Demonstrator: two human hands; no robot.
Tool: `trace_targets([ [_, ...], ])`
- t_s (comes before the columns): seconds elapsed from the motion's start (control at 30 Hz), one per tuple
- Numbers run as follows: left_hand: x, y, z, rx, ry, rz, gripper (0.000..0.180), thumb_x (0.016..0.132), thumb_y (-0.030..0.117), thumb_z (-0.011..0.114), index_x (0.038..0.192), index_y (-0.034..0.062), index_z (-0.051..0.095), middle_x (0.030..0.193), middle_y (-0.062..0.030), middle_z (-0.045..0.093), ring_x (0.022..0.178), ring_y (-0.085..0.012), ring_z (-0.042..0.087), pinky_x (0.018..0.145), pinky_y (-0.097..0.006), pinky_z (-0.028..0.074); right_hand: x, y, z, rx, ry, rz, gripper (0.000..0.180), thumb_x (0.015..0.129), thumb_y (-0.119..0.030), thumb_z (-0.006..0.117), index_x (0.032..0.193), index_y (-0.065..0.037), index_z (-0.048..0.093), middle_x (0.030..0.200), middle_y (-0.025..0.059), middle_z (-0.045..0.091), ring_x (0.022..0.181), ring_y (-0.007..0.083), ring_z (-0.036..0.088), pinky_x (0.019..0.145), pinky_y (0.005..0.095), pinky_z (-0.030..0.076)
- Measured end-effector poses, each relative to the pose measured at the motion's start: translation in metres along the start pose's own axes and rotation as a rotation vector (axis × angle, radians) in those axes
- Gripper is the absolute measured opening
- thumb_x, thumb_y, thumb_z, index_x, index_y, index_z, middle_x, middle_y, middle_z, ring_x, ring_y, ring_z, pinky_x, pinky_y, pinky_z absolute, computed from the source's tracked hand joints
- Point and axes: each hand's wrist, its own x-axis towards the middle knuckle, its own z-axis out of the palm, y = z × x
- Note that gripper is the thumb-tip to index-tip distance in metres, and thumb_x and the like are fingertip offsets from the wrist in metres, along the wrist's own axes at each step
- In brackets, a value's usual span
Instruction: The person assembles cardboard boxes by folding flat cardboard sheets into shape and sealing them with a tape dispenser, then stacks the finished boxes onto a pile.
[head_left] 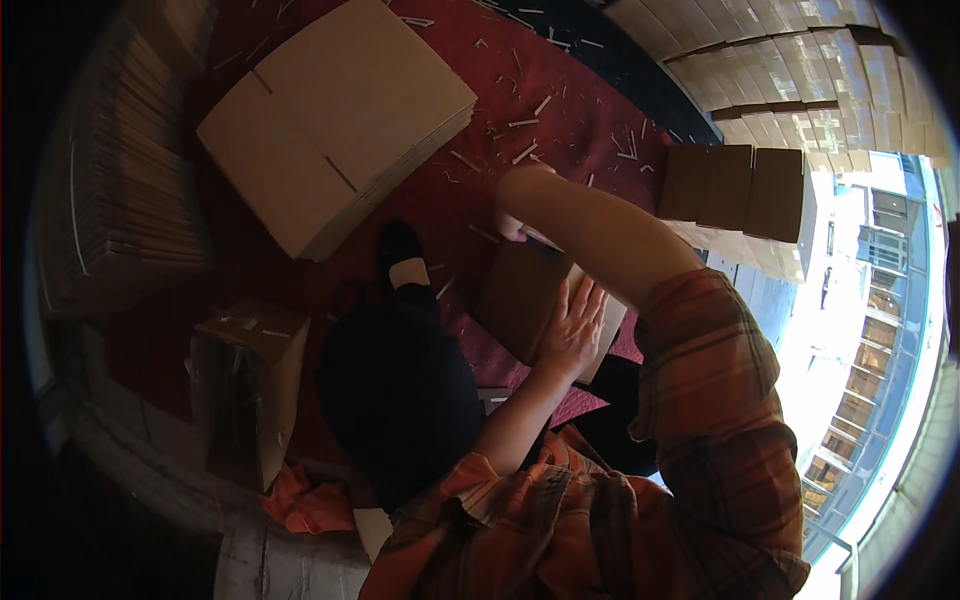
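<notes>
A brown cardboard box [522,300] stands between my legs, its side and top edge towards me. My left hand [574,330] lies flat on it, fingers stretched out and apart. My right arm reaches across above the box, bent at the wrist. At the box's far end is my right hand [512,212], its fingers curled down. A small dark, bluish edge shows beside those fingers; the forearm hides most of it, so its kind cannot be told.
A stack of flat cardboard sheets [340,120] lies ahead on the red floor covering [480,70], among scattered paper strips. An open carton [270,350] stands at the left, near bundled flattened cardboard [130,170]. Closed boxes [735,185] stand at right, below stacked cartons [780,80].
</notes>
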Motion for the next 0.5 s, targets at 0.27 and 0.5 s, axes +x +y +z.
trace_targets([
  [0.27,-0.002,-0.004,0.013,-0.03,0.278,-0.028,0.06,0.093,0.033,0.051,0.146,0.0057,0.042,0.155,-0.0079,0.033,0.146,-0.0245,0.026,0.117,-0.053,0.015,-0.069,0.047,0.021,0.028,0.205,-0.271,0.039,0.07,-0.025,0.071,0.107,-0.013,0.074,0.11,0.0125,0.069,0.102,0.0274,0.065,0.083,0.043,0.053],
  [0.5,0.002,0.001,0.005,0.027,0.284,-0.023,0.06,0.093,0.035,0.053,0.144,0.0056,0.044,0.155,-0.0059,0.034,0.144,-0.0241,0.028,0.116,-0.053,0.018,-0.093,0.058,0.061,0.25,0.417,-0.148,0.042,0.072,-0.029,0.07,0.108,-0.007,0.073,0.113,0.0158,0.069,0.107,0.03,0.066,0.088,0.0405,0.053],
])
